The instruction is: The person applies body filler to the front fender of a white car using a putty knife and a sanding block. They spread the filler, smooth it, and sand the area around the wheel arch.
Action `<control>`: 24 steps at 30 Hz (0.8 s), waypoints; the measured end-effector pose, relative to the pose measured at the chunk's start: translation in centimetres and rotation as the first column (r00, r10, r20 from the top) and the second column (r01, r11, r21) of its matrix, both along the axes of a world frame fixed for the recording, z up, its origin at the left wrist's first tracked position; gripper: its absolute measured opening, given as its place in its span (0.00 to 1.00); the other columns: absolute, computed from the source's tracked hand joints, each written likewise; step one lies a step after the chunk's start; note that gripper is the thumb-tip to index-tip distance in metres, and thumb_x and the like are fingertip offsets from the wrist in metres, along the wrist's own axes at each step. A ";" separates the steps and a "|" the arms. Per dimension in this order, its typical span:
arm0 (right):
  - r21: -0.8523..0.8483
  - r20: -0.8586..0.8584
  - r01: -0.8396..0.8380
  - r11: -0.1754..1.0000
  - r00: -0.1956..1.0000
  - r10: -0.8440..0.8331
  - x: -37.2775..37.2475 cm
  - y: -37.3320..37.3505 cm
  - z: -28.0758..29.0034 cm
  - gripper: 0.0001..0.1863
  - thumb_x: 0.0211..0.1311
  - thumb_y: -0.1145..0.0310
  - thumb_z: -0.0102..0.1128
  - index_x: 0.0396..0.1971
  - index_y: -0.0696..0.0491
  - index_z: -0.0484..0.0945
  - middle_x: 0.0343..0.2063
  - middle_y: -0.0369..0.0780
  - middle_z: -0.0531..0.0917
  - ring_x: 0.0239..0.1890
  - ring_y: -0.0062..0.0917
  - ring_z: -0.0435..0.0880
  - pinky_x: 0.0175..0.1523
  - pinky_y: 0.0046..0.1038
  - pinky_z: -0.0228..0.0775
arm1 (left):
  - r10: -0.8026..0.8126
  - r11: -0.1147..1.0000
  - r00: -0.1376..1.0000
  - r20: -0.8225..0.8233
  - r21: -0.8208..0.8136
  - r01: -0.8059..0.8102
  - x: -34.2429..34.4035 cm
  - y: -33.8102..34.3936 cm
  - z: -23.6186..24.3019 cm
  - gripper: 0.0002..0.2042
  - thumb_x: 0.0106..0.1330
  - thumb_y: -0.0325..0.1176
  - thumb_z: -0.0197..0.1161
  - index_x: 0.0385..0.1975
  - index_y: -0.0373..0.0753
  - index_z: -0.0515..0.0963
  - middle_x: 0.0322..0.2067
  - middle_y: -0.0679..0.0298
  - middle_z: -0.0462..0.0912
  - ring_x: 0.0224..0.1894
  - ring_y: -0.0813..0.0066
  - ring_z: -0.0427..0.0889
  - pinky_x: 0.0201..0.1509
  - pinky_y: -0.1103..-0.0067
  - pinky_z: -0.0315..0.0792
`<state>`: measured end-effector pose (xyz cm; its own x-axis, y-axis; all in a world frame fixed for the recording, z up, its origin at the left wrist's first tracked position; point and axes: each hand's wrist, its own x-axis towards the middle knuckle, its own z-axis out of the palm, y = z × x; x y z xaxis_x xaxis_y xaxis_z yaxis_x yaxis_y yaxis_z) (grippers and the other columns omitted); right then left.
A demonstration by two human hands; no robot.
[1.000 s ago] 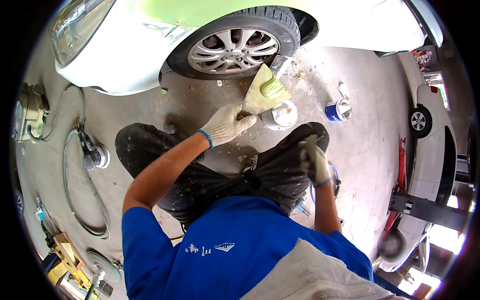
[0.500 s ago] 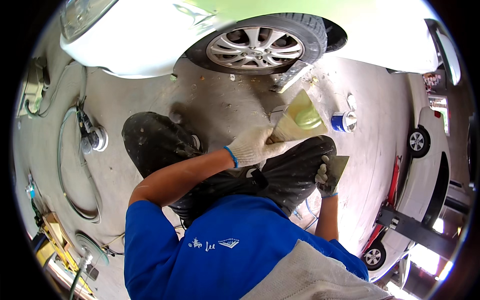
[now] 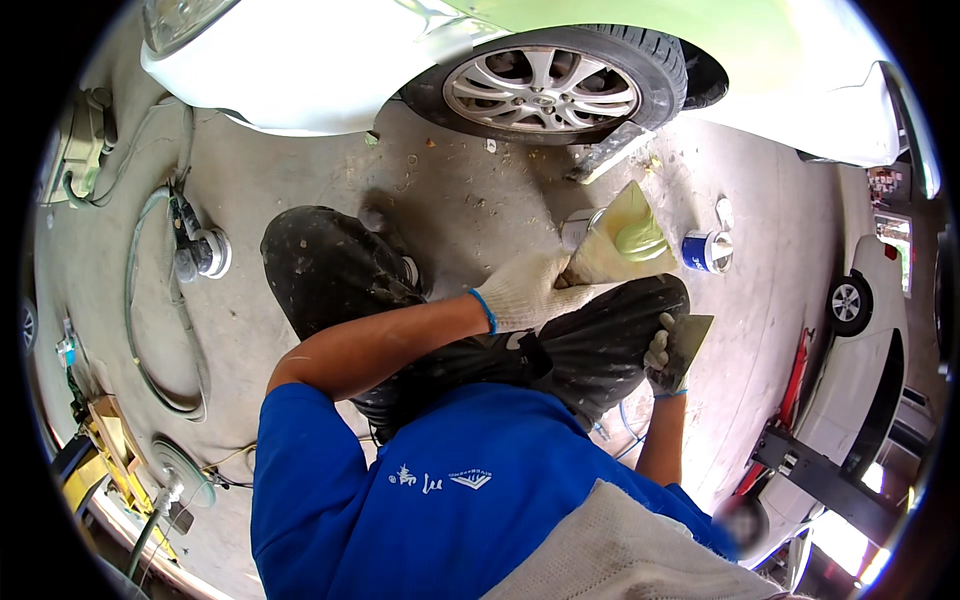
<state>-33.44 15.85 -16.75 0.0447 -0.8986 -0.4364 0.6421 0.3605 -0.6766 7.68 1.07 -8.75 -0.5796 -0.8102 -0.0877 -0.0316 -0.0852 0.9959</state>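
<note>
My left hand (image 3: 525, 290), in a white knit glove with a blue cuff, is closed around the narrow end of a broad, flat putty spreader (image 3: 597, 262). A smooth lump of pale green putty (image 3: 641, 240) lies on its face. To the right, beside my right knee, my gloved right hand (image 3: 661, 342) grips a second flat scraper (image 3: 692, 338), its blade tilted up and away from the first. Part of this hand's fingers is hidden behind the blade. Both tools are apart from the car.
Ahead stands a pale car with its front wheel (image 3: 540, 95) and a dark flat piece (image 3: 612, 152) leaning at the tyre. Beyond the spreader are a blue-and-white can (image 3: 707, 251) and a partly hidden can (image 3: 577, 228). A sander (image 3: 203, 252) and hose lie left; a white car (image 3: 850, 390) stands right.
The whole view has shifted slightly, so the car, cans and hands sit further right in the picture. Both hands keep their hold on the same tools, in nearly the same pose.
</note>
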 end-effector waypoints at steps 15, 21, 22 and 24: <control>-0.525 -0.798 -0.466 0.712 -0.021 -0.602 21.0 -14.6 14.7 0.21 0.54 0.85 0.61 0.46 0.49 0.87 0.42 0.39 0.83 0.40 0.29 0.82 0.47 0.27 0.76 | 0.318 0.947 0.945 0.079 -0.070 -0.313 0.3 -2.9 0.3 0.12 0.69 0.38 0.66 0.41 0.34 0.80 0.22 0.69 0.78 0.23 0.83 0.76 0.30 0.80 0.71; -0.439 -0.673 -0.684 0.582 -0.178 -0.717 22.8 -16.2 14.7 0.25 0.47 0.82 0.63 0.47 0.45 0.87 0.45 0.37 0.83 0.46 0.36 0.80 0.53 0.36 0.74 | 0.348 0.935 0.920 0.182 -0.130 -0.328 0.0 -2.9 0.5 0.16 0.64 0.41 0.68 0.42 0.33 0.80 0.26 0.57 0.85 0.28 0.67 0.84 0.36 0.71 0.76; -0.434 -0.684 -0.683 0.588 -0.174 -0.708 22.8 -16.2 14.3 0.25 0.47 0.81 0.63 0.47 0.45 0.87 0.45 0.37 0.83 0.46 0.37 0.80 0.53 0.36 0.74 | 0.349 0.935 0.918 0.187 -0.139 -0.327 0.0 -3.0 0.5 0.16 0.64 0.41 0.68 0.42 0.33 0.80 0.26 0.57 0.85 0.28 0.66 0.84 0.37 0.71 0.76; -0.442 -0.696 -0.676 0.590 -0.156 -0.701 22.8 -16.2 13.8 0.26 0.47 0.81 0.64 0.48 0.45 0.87 0.46 0.37 0.83 0.46 0.37 0.80 0.52 0.36 0.75 | 0.347 0.935 0.916 0.203 -0.154 -0.320 0.2 -3.0 0.6 0.16 0.64 0.41 0.67 0.42 0.34 0.80 0.26 0.57 0.85 0.29 0.64 0.84 0.37 0.70 0.76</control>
<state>-10.62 -0.31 -2.92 0.2858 -0.7366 0.6130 -0.8313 -0.5088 -0.2238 7.91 -1.98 -8.14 -0.2500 -0.9651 -0.0776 -0.2434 -0.0149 0.9698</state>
